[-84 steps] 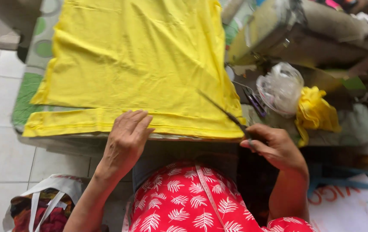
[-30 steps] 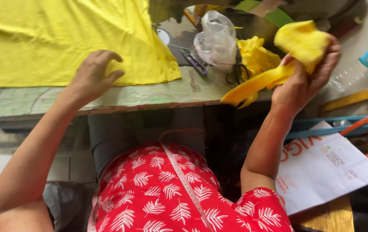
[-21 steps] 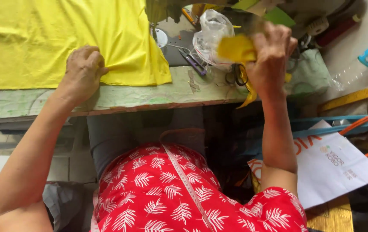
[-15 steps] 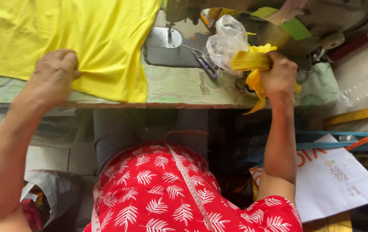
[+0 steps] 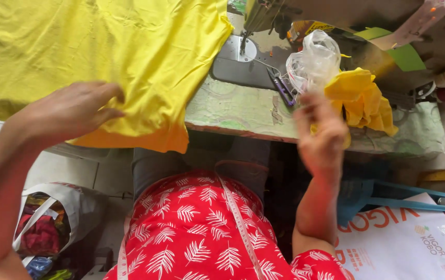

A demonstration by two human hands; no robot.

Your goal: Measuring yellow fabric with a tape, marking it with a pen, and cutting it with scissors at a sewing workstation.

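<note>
The left hand (image 5: 69, 111) pinches a fold of the yellow garment (image 5: 103, 57), which drapes over the near left edge of the surface (image 5: 233, 106); the right hand (image 5: 322, 132), blurred, hangs loosely open and empty just beside the crumpled yellow cloth (image 5: 362, 98) at right.

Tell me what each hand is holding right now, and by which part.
Left hand grips the yellow garment near its lower edge. Right hand is blurred; no hold can be told.
</note>
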